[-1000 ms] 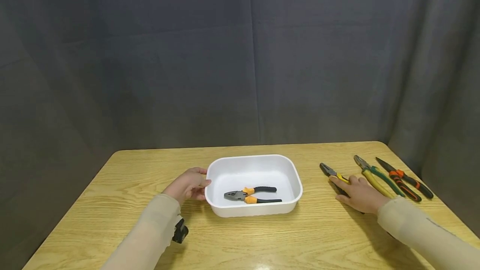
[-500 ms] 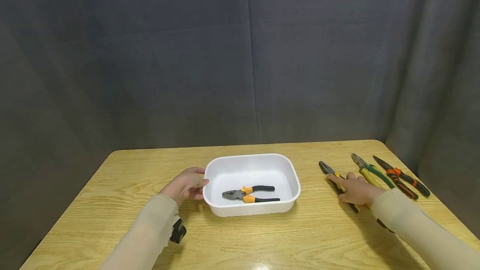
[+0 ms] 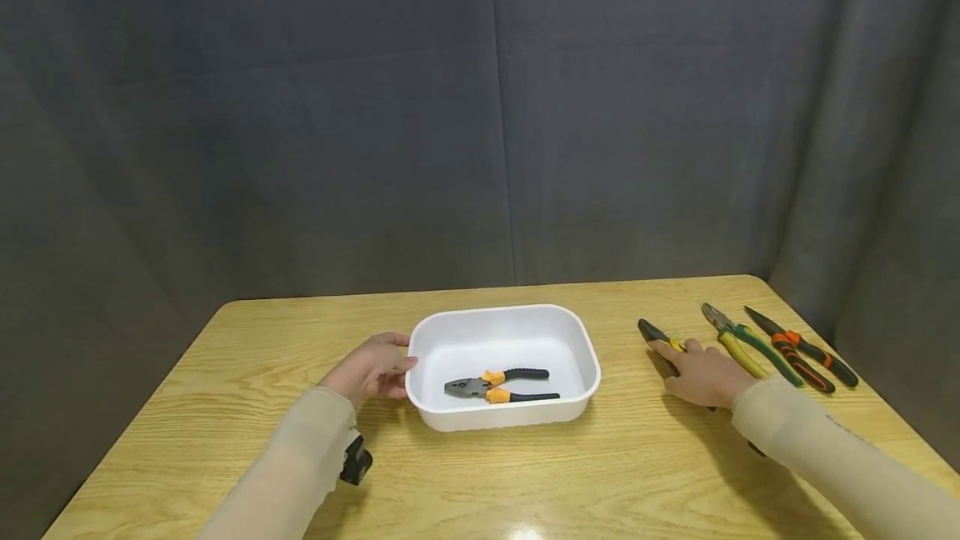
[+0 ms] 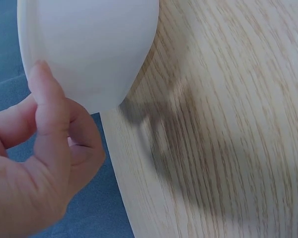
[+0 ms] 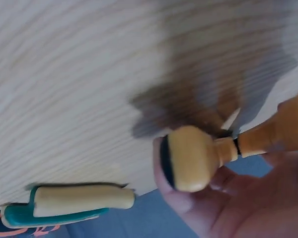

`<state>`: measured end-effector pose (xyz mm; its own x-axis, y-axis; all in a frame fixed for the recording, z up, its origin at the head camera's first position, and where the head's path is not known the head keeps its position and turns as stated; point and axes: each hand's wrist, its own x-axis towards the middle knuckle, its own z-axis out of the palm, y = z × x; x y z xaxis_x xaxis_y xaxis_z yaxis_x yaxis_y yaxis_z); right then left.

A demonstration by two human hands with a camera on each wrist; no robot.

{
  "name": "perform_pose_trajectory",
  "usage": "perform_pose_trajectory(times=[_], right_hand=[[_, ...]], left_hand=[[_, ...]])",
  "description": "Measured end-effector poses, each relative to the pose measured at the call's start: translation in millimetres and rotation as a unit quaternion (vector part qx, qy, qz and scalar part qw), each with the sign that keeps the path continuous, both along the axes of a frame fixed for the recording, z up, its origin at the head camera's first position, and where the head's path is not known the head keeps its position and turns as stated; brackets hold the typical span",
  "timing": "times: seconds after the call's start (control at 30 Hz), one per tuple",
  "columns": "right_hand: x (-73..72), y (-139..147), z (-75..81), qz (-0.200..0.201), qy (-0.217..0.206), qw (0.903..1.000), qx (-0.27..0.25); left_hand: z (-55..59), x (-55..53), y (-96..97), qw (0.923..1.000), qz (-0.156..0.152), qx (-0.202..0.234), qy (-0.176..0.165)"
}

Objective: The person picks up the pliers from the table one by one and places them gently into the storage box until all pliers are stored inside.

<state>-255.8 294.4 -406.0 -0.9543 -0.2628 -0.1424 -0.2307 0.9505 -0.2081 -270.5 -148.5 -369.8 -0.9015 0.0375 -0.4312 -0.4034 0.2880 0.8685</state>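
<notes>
My left hand [image 3: 372, 369] pinches the left rim of a white plastic tray [image 3: 502, 419], thumb over the edge and fingers outside; the left wrist view shows the same hold on the tray wall [image 4: 94, 54]. A pair of combination pliers [image 3: 468, 388] with orange and black handles lies in the tray. Over on the right, my right hand [image 3: 703, 373] grips pliers [image 3: 651, 330] with yellow and black handles, its index finger along them near the joint. Their handles [image 5: 191, 158] fill the near part of the right wrist view, blurred, with fingers curled round them. The palm hides much of the handles from above.
Right of that hand lie pliers [image 3: 733, 332] with yellow and green handles, partly behind the hand and sleeve. Farther right are orange and black long-nosed pliers [image 3: 791, 344]. A grey curtain [image 3: 375, 148] hangs behind the wooden table [image 3: 480, 482].
The right hand has shifted slightly left along the yellow and black pliers and its fingers have closed round them. The left hand keeps its hold on the tray. The head view has panned a little.
</notes>
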Motion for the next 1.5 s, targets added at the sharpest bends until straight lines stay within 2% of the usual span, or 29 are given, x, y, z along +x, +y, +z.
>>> perform_pose_trajectory(times=[0.27, 0.47, 0.53, 0.63, 0.73, 0.83, 1.03, 1.27, 1.5], right_hand=[[1.0, -9.9, -2.5, -0.043, 0.016, 0.9985, -0.031], [1.6, -8.9, -1.2, -0.049, 0.035, 0.9969, -0.05], [4.4, -8.6, -1.3, -0.044, 0.049, 0.9963, -0.056], [9.9, -8.9, -2.4, -0.021, 0.093, 0.9936, -0.06], [15.3, -10.4, -1.2, 0.002, 0.148, 0.9869, -0.063], [19.7, -11.9, 3.0, 0.016, 0.181, 0.9806, -0.074], [26.5, -13.9, 14.6, 0.03, 0.202, 0.9756, -0.082], [32.0, -19.9, 26.6, 0.045, 0.225, 0.9718, -0.057], [37.4, -28.9, 38.0, 0.05, 0.227, 0.9717, -0.044]], left_hand=[[1.5, 0.2, -0.4, 1.0, -0.002, 0.001, 0.005], [0.8, 0.3, -0.8, 1.0, -0.001, 0.001, 0.007], [0.7, 0.6, -0.1, 1.0, -0.004, 0.002, 0.008], [-0.2, 0.7, 0.7, 1.0, -0.002, 0.002, 0.007], [0.2, 1.1, 0.8, 1.0, 0.001, -0.003, 0.008], [0.5, 1.2, 0.7, 0.9999, 0.003, -0.009, 0.007], [1.7, 1.5, 2.2, 0.9999, 0.009, -0.013, 0.005], [3.2, 3.1, 2.3, 0.9999, 0.004, -0.014, 0.004], [3.9, 3.2, 2.0, 0.9999, -0.001, -0.013, 0.004]])
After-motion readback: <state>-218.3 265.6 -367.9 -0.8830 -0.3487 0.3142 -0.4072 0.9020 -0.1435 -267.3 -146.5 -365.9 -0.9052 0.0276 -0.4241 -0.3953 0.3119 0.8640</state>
